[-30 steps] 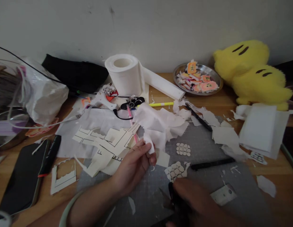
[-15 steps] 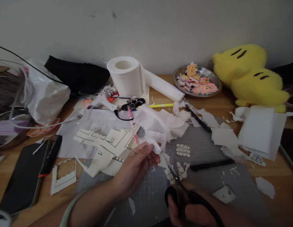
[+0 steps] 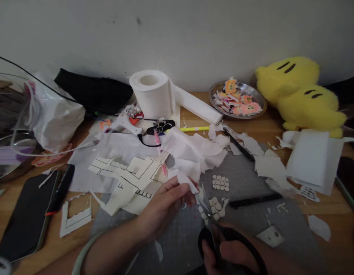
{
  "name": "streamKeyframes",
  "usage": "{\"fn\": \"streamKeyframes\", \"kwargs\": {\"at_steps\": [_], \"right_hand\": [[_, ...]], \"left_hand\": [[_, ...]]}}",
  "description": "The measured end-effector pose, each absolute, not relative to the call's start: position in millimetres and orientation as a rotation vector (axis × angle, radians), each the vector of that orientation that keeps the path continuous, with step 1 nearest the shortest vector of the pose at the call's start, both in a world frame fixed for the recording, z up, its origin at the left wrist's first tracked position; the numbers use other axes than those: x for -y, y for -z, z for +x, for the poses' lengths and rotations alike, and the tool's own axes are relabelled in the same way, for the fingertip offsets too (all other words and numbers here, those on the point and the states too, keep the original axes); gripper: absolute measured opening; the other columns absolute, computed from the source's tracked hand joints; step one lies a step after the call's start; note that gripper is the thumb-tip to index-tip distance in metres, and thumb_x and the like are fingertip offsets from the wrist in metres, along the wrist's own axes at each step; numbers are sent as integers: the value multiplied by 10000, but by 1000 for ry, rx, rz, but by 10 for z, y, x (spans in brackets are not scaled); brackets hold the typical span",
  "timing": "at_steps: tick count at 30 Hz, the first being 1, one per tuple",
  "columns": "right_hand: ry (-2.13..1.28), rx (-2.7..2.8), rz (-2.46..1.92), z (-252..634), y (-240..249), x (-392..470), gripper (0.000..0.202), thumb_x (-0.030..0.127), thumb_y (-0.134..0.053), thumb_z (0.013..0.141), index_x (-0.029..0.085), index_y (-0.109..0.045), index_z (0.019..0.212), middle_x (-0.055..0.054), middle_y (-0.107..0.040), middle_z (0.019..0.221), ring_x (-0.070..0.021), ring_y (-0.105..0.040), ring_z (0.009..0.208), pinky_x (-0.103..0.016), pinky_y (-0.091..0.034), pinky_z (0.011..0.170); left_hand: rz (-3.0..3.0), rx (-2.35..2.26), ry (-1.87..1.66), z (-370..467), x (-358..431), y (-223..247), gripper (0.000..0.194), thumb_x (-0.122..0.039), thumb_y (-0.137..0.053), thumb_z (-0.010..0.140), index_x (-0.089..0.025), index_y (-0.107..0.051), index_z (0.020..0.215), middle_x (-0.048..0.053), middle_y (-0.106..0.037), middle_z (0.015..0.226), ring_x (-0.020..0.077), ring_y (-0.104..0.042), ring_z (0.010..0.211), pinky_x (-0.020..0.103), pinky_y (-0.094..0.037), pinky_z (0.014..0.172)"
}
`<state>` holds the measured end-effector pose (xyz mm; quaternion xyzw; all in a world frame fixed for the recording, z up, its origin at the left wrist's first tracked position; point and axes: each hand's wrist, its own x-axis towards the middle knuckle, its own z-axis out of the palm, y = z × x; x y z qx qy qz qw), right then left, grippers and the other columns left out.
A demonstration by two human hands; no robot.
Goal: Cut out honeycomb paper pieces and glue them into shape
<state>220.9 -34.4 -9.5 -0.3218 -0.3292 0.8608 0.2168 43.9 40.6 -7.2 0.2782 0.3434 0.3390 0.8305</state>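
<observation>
My left hand (image 3: 168, 200) pinches a small piece of white paper (image 3: 185, 179) between thumb and fingers, above the grey cutting mat (image 3: 177, 248). My right hand (image 3: 231, 252) has its fingers through the black handles of a pair of scissors (image 3: 209, 215). The blades point up and left, slightly parted, with their tips beside the paper and the left fingers. Below the blades lies a cut-out with drawn round stones (image 3: 217, 208); the scissors partly cover it. A similar stone cut-out (image 3: 221, 183) lies just beyond on the mat.
Behind the hands are torn paper (image 3: 194, 147), drawn paper strips (image 3: 128, 173), a tissue roll (image 3: 151, 93) and a white glue gun (image 3: 127, 124). At right lie a black pen (image 3: 255, 200), a metal dish (image 3: 213, 105) of paper bits and yellow plush toys (image 3: 308, 107). A phone (image 3: 22, 214) rests at left.
The paper in my left hand has turned, its top now pointing up and left. The scissors have shifted slightly left, their blades now closer together.
</observation>
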Motion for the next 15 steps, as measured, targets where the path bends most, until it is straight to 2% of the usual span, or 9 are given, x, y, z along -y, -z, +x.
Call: {"fn": "streamKeyframes", "kwargs": {"at_steps": [3,7,15], "right_hand": [[-2353,1089,-956,2249,26,326,572,706,-494,748,136,-520,772,-6,-514,653,-100,-450,599,-202,-337,550],[-2331,1228,-1012,2288,-23,317,597,737,-442,758,145,-514,788,2,-498,683,-105,-437,631,-209,-341,578],[-2331,1165,-1038,2288,-16,344,578,701,-530,734,135,-540,851,-5,-528,714,-112,-459,643,-226,-346,607]], "left_hand": [[602,-722,-718,437,-401,85,278,-400,-728,708,-153,-666,818,11,-583,780,118,-497,678,239,-373,655],[600,-751,-713,443,-406,100,207,-339,-747,700,-165,-651,760,-7,-576,751,110,-479,670,238,-357,657],[576,-784,-723,440,-422,112,254,-350,-796,630,-147,-649,667,-13,-558,629,106,-462,619,233,-339,623]]}}
